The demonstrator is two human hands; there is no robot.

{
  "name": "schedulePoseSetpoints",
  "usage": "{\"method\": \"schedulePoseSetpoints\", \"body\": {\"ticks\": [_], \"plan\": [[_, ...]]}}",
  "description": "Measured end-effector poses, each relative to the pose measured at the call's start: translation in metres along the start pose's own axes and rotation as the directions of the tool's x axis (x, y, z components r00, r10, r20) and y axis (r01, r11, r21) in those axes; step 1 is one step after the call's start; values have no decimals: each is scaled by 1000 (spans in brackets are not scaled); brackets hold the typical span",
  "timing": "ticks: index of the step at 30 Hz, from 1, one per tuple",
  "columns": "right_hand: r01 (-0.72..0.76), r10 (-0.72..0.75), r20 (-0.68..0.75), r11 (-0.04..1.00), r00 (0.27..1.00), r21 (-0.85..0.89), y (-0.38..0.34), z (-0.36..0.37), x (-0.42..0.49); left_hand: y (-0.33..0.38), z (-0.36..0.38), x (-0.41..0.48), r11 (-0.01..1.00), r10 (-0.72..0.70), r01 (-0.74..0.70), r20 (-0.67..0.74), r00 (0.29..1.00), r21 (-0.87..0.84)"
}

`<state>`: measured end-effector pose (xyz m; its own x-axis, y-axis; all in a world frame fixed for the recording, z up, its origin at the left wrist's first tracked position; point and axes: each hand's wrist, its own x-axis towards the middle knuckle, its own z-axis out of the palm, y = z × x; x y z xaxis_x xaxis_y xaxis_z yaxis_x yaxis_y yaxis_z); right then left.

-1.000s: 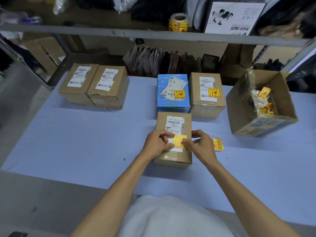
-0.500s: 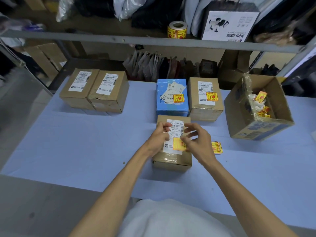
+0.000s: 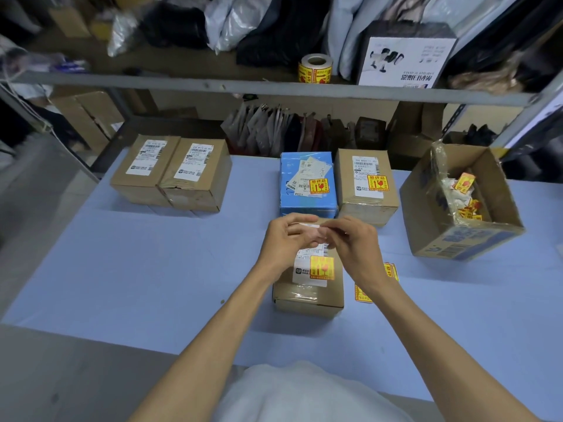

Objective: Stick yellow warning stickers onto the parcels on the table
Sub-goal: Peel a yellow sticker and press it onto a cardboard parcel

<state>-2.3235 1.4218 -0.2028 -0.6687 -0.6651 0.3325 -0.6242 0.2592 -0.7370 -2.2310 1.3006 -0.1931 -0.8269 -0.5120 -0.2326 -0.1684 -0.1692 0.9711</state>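
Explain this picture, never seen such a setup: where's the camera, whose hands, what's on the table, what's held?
No robot here: a person's bare hands, filmed by one wide-angle camera on their head, looking down. The left hand and right hand together pinch a small pale scrap, too blurred to identify, above a brown cardboard parcel that bears a yellow warning sticker. On the light blue table behind it stand a blue box and a second brown parcel, both stickered, and at far left two brown parcels without yellow stickers. Loose yellow stickers lie by the right wrist; an open cardboard box of scraps stands right.
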Motion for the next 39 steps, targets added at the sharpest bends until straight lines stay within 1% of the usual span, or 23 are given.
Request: {"method": "schedulePoseSetpoints", "body": {"ticks": [2, 4, 6, 8, 9, 10, 13, 17, 19, 22, 25, 28, 31, 33, 35, 37, 39], "plan": [[-39, 39, -8, 999, 999, 3, -2, -3, 7, 3, 3, 0, 997, 10, -10, 6, 1000, -71], [-130, 130, 3, 989, 992, 72, -4, -5, 12, 6, 8, 2, 995, 26, -27, -19, 999, -99], [-234, 245, -16, 940, 969, 248, -8, -7, 15, 10, 14, 6, 994, 57, -63, -64, 996, -91], [-282, 360, -82, 836, 929, 470, -13, -11, 17, 14, 19, 10, 993, 87, -94, -104, 991, -72], [-291, 410, -109, 786, 905, 545, -15, -13, 19, 15, 21, 13, 993, 102, -108, -112, 988, -50], [-295, 438, -128, 766, 890, 572, -16, -15, 20, 17, 23, 16, 992, 119, -122, -112, 987, -20], [-307, 442, -111, 761, 890, 571, -18, -19, 23, 24, 27, 23, 989, 149, -147, -95, 984, 30], [-281, 362, -62, 810, 930, 516, -14, -32, 23, 32, 32, 30, 986, 160, -157, -50, 986, 57], [-270, 330, -34, 825, 944, 497, -12, -41, 24, 32, 33, 31, 992, 125, -124, -13, 992, 22], [-257, 289, 11, 833, 957, 490, -10, -54, 23, 34, 35, 30, 995, 52, -47, 62, 997, -87], [-231, 262, 7, 840, 965, 491, -8, -68, 21, 39, 41, 28, 986, 28, -4, 142, 990, -166], [-235, 258, -1, 881, 966, 411, -3, -79, 18, 43, 54, 28, 990, 27, 2, 203, 979, -142], [-257, 285, -44, 912, 957, 319, 6, -92, 13, 49, 71, 30, 997, 10, 8, 242, 970, -72], [-251, 290, -113, 929, 950, 273, 12, -105, 9, 56, 86, 35, 999, 36, -35, 271, 962, -9], [-245, 294, -199, 940, 935, 236, 17, -120, 7, 63, 105, 45, 982, 107, -149, 312, 944, 114], [-257, 299, -279, 950, 913, 176, 25, -139, 10, 70, 127, 60, 908, 207, -315, 358, 911, 276], [-283, 293, -353, 956, 888, 83, 36, -162, 19, 78, 149, 77, 774, 276, -456, 414, 867, 439]]}}
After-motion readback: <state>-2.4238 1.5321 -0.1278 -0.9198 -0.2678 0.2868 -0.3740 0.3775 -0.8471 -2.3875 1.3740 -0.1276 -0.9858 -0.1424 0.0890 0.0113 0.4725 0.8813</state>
